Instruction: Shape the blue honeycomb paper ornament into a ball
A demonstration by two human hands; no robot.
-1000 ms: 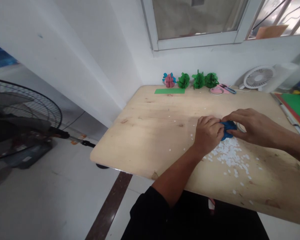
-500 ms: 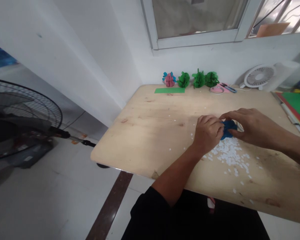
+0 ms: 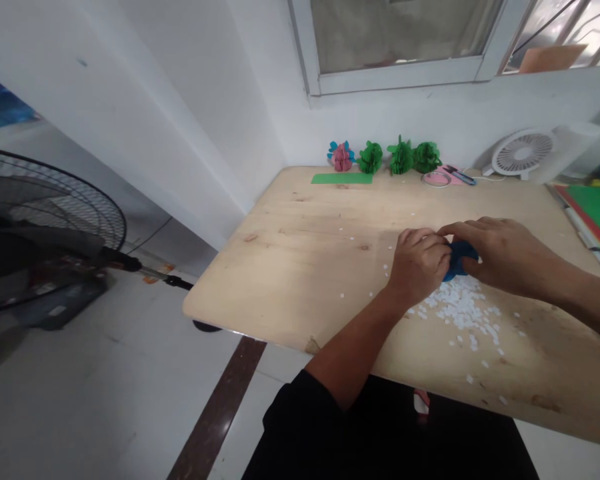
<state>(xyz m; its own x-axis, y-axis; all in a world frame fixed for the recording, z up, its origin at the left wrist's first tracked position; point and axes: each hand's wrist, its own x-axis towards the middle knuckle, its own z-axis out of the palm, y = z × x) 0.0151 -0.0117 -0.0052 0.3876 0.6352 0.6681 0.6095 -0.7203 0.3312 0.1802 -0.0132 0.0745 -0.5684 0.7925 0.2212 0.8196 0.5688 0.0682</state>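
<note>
Between my two hands is a blue paper piece point(image 3: 459, 259), folded or layered, held just above the table. My left hand point(image 3: 420, 259) has its fingers closed on the piece's left side. From the right, my right hand point(image 3: 490, 252) pinches it between thumb and fingers. Much of the blue paper is hidden by the fingers. Beneath and in front of it lies a heap of small white paper bits point(image 3: 463, 303), some scattered wider over the wood.
Along the wall stand several paper ornaments, one a pink and blue ball point(image 3: 341, 157), others green point(image 3: 401, 157). A green strip point(image 3: 343, 179), a utility knife point(image 3: 460, 175), a small white fan point(image 3: 523, 155) and coloured sheets point(image 3: 593, 210) lie around the table point(image 3: 280, 273). A large black fan point(image 3: 45, 220) stands left.
My right hand's fingers have closed in a little around the blue paper, covering the gap at its right. Both hands stay in nearly the same place; the view has shifted slightly.
</note>
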